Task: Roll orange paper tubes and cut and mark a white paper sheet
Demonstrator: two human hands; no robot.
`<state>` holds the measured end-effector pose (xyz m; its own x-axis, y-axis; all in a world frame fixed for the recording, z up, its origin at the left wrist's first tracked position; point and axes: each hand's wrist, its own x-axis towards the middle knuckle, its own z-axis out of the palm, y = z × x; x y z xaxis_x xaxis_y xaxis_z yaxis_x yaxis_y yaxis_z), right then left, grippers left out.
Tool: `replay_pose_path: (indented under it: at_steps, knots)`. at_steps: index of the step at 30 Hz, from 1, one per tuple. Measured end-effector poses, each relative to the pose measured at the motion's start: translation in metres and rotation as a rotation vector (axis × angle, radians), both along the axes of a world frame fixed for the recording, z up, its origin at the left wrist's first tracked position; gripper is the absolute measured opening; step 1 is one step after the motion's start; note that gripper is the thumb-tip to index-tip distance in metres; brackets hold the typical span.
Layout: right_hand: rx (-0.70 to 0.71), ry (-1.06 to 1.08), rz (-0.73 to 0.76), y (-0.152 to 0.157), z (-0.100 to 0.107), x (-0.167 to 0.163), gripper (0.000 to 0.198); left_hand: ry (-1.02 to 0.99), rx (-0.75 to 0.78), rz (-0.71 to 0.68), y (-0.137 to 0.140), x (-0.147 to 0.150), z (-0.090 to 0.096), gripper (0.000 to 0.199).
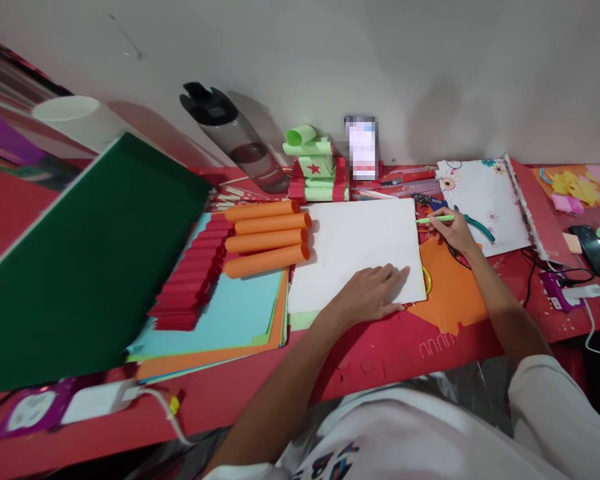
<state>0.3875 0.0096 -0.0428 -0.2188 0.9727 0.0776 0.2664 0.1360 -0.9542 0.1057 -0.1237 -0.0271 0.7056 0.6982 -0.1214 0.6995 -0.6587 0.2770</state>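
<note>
A white sheet of paper [353,247] lies in front of me on the red table. Spread flat over its lower right part is my left hand [373,290], fingers apart. My right hand [453,230] pinches a light green pen [436,219] just off the sheet's right edge, with the tip pointing left to that edge. Left of the sheet rest several orange paper rolls [270,240] and a red pleated paper strip [195,277], on top of stacked coloured paper [230,320]. Below my right hand is orange paper [445,287]; teal-handled pliers [480,228] lie beside the hand.
A dark green board [95,260] leans at the left. Along the wall stand a water bottle [240,143], a green and red paper model [315,167] and a phone [363,148]. Power strips with white chargers [100,400] sit at both sides. Flowered paper [485,200] lies at right.
</note>
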Motion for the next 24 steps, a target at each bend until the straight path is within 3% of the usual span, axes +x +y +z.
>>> replay_pose_path:
  at_steps: [6, 13, 24]
  knots:
    - [-0.006, -0.003, -0.020, 0.001, 0.006, -0.002, 0.046, 0.010, 0.010, -0.007, 0.000, 0.000, 0.001, 0.082]
    - [0.084, -0.049, -0.014, 0.017, 0.011, 0.001, 0.031, -0.005, 0.006, -0.006, 0.000, -0.001, 0.000, 0.082]
    - [0.036, -0.068, 0.042, 0.026, 0.009, 0.002, 0.034, -0.004, 0.025, -0.012, -0.001, -0.002, -0.002, 0.080]
